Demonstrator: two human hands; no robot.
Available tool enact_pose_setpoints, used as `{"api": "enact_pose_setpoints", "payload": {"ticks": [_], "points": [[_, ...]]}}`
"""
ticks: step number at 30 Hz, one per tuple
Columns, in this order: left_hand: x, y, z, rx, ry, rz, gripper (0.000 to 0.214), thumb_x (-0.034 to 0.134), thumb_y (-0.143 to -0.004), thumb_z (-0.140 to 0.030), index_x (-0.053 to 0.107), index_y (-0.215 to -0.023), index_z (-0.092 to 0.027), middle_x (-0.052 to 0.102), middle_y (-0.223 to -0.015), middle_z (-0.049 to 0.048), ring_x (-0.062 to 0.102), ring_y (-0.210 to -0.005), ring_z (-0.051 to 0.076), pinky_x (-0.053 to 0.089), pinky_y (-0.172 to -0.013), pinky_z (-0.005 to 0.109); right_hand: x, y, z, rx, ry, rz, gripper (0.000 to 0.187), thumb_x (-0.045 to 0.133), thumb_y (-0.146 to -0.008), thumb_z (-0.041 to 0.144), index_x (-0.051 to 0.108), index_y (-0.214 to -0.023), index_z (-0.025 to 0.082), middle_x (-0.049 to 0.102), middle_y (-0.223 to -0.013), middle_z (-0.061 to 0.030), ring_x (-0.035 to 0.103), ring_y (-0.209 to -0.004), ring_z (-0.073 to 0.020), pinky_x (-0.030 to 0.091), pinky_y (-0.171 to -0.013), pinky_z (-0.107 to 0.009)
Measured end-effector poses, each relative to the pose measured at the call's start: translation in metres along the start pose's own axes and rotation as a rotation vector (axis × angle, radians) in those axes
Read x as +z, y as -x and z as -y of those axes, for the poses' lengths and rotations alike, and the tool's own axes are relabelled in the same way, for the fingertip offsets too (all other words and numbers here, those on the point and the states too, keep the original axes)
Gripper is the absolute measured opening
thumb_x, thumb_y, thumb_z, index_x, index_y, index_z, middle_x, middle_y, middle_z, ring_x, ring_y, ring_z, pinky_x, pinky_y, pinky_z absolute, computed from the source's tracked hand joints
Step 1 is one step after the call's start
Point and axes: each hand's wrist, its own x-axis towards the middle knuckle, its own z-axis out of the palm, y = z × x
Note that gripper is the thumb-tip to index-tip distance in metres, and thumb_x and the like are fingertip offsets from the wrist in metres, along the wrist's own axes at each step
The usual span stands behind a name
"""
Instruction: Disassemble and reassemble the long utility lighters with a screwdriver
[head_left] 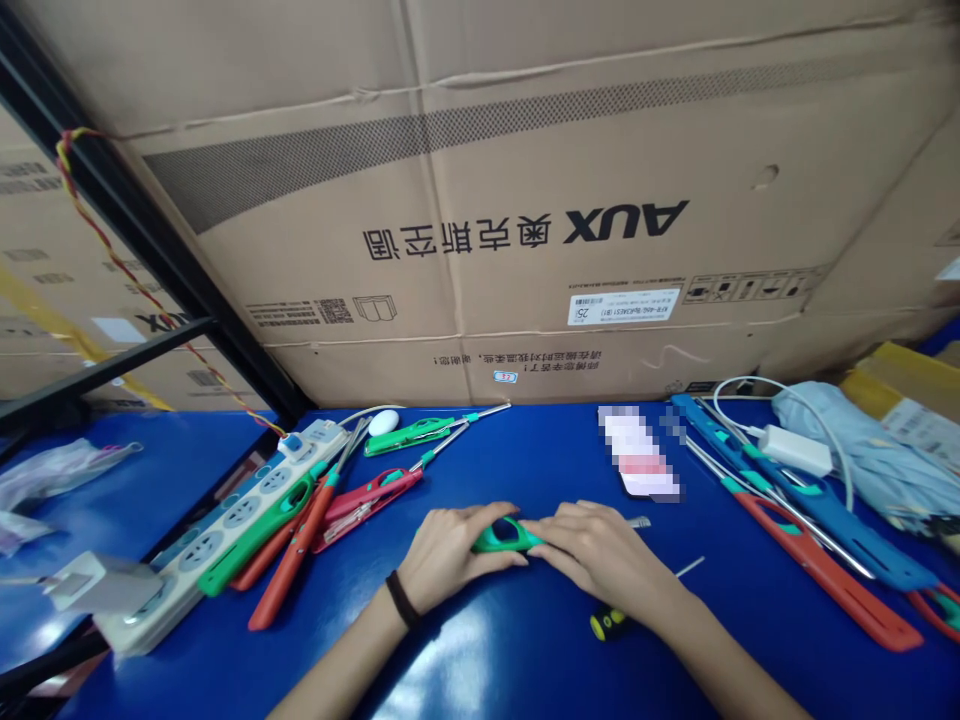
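Both my hands rest on the blue table [525, 470] and grip a green long-nosed lighter [504, 538] between them. My left hand [448, 553] wraps its fingers round the lighter's left end; a black band sits on that wrist. My right hand [600, 553] covers the right part, and the thin metal tip [639, 522] pokes out past its knuckles. A small black and yellow screwdriver [611, 624] lies under my right forearm.
Red and green lighters [375, 492] lie by a white power strip [225, 525] at left. Blue and red lighters [817, 560], a white charger [795, 450] and cable lie at right. A large cardboard box [525, 200] walls the back. A black metal frame [135, 240] stands left.
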Motion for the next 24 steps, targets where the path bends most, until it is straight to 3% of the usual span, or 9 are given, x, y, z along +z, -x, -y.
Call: {"api": "enact_pose_setpoints", "payload": {"ticks": [4,9,17,20,24], "points": [[0.000,0.001,0.009,0.006,-0.032,-0.044,0.057,0.060,-0.079,-0.053,0.047,-0.128,-0.028,0.066,-0.114,0.0040,0.067,-0.093,0.022,0.051,-0.076,0.027,-0.003,0.005,-0.013,0.066,-0.046,0.011,0.025,0.051,-0.091,0.025,0.063,-0.112,0.023,0.071,-0.093,-0.0029,0.062,-0.081,-0.0178,0.047,-0.072,-0.027],[-0.006,0.002,0.017,-0.005,-0.045,-0.068,0.039,0.058,-0.082,-0.049,0.060,-0.113,-0.024,0.068,-0.100,0.0035,0.066,-0.085,0.020,0.051,-0.072,0.026,-0.013,0.014,-0.031,0.187,-0.051,-0.006,0.024,0.053,-0.090,0.028,0.065,-0.111,0.025,0.069,-0.096,-0.0032,0.061,-0.090,-0.0198,0.046,-0.078,-0.029],[-0.014,0.005,0.021,0.096,0.109,-0.005,0.045,0.070,-0.073,-0.034,0.059,-0.116,-0.024,0.060,-0.106,0.0046,0.057,-0.098,0.020,0.043,-0.092,0.033,-0.021,0.021,-0.037,0.336,-0.151,0.092,0.013,0.064,-0.081,0.032,0.071,-0.089,0.026,0.066,-0.084,-0.0015,0.062,-0.075,-0.0182,0.045,-0.064,-0.025],[-0.025,0.008,0.035,0.061,0.088,-0.123,0.037,0.063,-0.076,-0.026,0.060,-0.113,-0.024,0.059,-0.106,0.0049,0.055,-0.098,0.021,0.042,-0.092,0.035,-0.021,0.023,-0.041,0.372,-0.203,0.105,0.011,0.065,-0.078,0.028,0.071,-0.087,0.024,0.065,-0.083,-0.0016,0.062,-0.073,-0.0170,0.045,-0.063,-0.024],[-0.038,0.011,0.063,-0.100,-0.083,-0.434,0.023,0.046,-0.085,-0.021,0.067,-0.094,-0.022,0.063,-0.091,0.0046,0.057,-0.090,0.021,0.040,-0.086,0.038,-0.026,0.024,-0.043,0.382,-0.189,0.079,0.012,0.064,-0.079,0.032,0.069,-0.085,0.024,0.065,-0.083,-0.0018,0.062,-0.076,-0.0182,0.046,-0.066,-0.026]]}}
